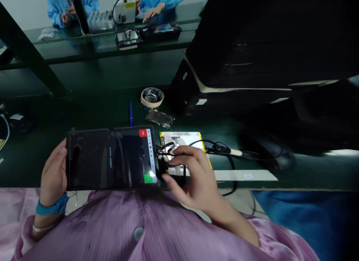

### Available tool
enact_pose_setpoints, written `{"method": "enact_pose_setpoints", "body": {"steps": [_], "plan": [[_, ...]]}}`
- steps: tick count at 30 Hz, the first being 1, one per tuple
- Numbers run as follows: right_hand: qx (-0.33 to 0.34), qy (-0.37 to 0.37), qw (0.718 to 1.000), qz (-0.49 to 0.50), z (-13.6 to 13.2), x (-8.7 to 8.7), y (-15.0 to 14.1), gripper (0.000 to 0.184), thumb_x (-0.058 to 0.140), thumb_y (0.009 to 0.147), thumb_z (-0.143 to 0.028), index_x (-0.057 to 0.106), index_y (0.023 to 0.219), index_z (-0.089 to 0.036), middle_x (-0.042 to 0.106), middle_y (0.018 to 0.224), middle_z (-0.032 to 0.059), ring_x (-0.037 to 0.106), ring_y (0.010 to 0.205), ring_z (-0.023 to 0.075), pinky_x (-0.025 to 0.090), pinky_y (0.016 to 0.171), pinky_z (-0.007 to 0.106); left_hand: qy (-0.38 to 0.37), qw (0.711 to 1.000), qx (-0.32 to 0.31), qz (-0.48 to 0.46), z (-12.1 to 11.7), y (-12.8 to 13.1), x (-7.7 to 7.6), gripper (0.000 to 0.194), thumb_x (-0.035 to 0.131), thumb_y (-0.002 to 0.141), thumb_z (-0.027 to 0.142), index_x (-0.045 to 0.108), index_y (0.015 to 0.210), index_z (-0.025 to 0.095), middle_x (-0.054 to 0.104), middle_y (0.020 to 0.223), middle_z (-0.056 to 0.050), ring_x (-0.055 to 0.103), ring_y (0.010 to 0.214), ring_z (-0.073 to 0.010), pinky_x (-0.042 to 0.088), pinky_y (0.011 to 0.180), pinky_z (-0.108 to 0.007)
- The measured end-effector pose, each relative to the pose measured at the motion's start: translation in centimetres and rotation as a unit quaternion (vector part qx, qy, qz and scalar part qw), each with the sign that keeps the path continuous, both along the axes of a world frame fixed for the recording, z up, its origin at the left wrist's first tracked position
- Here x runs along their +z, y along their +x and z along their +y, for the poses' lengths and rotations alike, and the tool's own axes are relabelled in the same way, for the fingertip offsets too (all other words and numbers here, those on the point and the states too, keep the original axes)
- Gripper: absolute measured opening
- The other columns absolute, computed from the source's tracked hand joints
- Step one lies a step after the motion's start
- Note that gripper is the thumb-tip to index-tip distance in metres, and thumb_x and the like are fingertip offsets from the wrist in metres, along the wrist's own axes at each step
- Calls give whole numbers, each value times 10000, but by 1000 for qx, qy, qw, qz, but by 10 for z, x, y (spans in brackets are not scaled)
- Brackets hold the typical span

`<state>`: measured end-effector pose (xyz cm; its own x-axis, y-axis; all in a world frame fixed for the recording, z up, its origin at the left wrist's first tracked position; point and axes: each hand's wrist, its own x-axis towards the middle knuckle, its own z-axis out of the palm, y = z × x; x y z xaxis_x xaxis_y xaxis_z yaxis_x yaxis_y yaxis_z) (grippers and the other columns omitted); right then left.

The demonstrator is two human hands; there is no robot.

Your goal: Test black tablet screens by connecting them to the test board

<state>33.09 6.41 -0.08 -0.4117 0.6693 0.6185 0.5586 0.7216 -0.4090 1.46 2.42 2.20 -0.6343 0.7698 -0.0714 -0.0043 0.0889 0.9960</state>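
A tablet with a mostly dark screen is held sideways at the bench's front edge. A red block, a green block and a row of icons show at its right end. My left hand grips the tablet's left edge, thumb on the front and the other fingers hidden. At the opposite edge, the curled fingers of my right hand close around a black cable plug; the exact contact is partly hidden. Beneath that hand lies a white, yellow-edged battery-like panel, crossed by black cables.
Behind the tablet are a blue pen, a tape roll and a circuit board. A pale strip lies rightward. Large black equipment fills the right. Two people in blue work across the bench, near a tray.
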Motion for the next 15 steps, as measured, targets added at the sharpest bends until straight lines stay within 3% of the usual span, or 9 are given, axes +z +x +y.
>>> {"method": "enact_pose_setpoints", "body": {"steps": [3, 6, 9, 12, 15], "plan": [[-41, -29, 992, 113, -2, -5, 19, 353, 562, 891, -231, 507, 1239, -210, 576, 1114, 127, 592, 950, 278, 494, 738, 399, -30, 999, -5, 25, -1, 2, 4, 314, 566, 915, 237, 695, 1197, 197, 599, 1400, 10, 287, 1482, -244, 403, 1178, -383], [-80, -38, 984, 157, -4, -9, 35, 208, 537, 917, -163, 564, 1114, -226, 615, 976, 76, 596, 833, 228, 488, 698, 361, -18, 1000, -1, 19, -1, 0, 1, 342, 562, 929, 311, 677, 1231, 197, 611, 1389, 2, 372, 1443, -259, 355, 1206, -404], [-34, -75, 996, 32, -6, -12, 37, 74, 595, 922, -162, 600, 980, -208, 611, 835, 41, 587, 769, 200, 484, 677, 336, -7, 1000, -5, 10, 0, -1, -1, 366, 575, 921, 376, 681, 1232, 216, 655, 1331, -8, 461, 1386, -278, 296, 1228, -444], [-2, -85, 992, -89, -6, -14, 31, 121, 581, 952, -212, 652, 1045, -182, 615, 889, 79, 575, 781, 215, 485, 651, 349, -31, 999, -17, 24, 2, 3, 7, 315, 572, 900, 299, 715, 1176, 251, 651, 1333, 26, 362, 1445, -266, 220, 1242, -440], [-3, -59, 993, -106, -5, -9, 34, 130, 524, 948, -155, 651, 929, -176, 628, 928, 99, 589, 825, 234, 483, 673, 379, -65, 996, -2, 58, 2, 5, 15, 317, 540, 883, 218, 735, 1129, 261, 610, 1380, 71, 258, 1486, -240, 177, 1244, -403]]}}
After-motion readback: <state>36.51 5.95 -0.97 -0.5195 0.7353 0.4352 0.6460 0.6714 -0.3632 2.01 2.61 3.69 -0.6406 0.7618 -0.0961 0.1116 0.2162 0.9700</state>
